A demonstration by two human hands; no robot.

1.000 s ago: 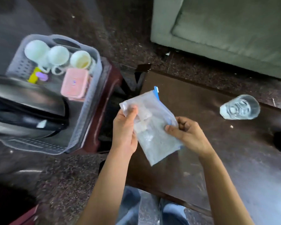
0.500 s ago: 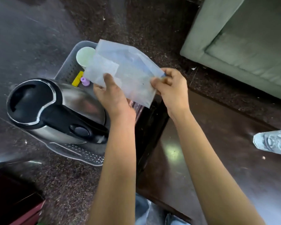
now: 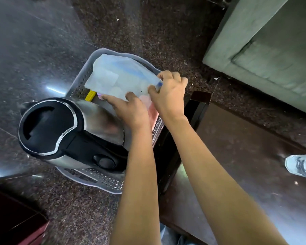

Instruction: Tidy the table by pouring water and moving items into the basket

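Zip bag (image 3: 120,78): held over the far end of the basket (image 3: 102,181), hiding what lies beneath; contents blurred.
Left hand (image 3: 131,110): pinches the bag's near edge.
Right hand (image 3: 168,96): pinches its blue-zip corner.
Kettle (image 3: 60,128): fills the basket's near end.
Glass (image 3: 302,167): on the table (image 3: 237,156), cut off at the frame edge.

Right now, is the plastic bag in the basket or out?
Out, just. The left hand and right hand hold the plastic bag over the basket; whether it touches anything beneath, I cannot tell.
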